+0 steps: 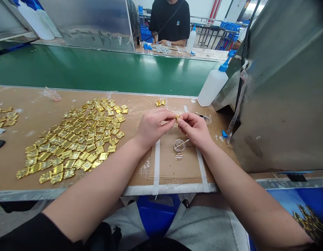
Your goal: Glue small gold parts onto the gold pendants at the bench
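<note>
Between my two hands is a small shiny gold piece [177, 118], largely covered by fingertips. My left hand [155, 124] pinches it from the left with thumb and forefinger. From the other side, the fingers of my right hand [194, 128] close on the same piece. Just below them, a small round clear tub [179, 145] with a cotton swab [184, 143] across it sits on a taped cardboard sheet [168, 167]. A clear round lid [178, 156] lies in front of the tub. Beyond my hands are a few gold pieces [160, 102].
Many flat gold pieces [80, 136] spread over the table's left side. A white squeeze bottle [212, 87] stands at right, beside a metal panel [281, 90]. A green belt [106, 69] runs behind; a person [169, 22] sits beyond it. A blue cap [224, 134] lies at right.
</note>
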### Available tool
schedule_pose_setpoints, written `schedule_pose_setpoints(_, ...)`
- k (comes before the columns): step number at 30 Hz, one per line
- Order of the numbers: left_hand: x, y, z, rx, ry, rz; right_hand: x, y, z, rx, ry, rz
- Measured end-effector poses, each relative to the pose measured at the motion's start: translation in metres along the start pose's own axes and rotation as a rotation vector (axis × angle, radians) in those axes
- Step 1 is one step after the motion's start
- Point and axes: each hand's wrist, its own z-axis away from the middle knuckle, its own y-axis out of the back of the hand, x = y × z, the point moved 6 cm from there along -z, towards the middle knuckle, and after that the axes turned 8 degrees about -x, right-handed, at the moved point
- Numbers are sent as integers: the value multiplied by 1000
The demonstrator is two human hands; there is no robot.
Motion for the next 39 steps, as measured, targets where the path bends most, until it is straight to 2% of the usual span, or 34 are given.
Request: schedule_pose_setpoints(39, 1, 1, 0, 21, -40, -1, -2, -1, -1, -17, 24, -19)
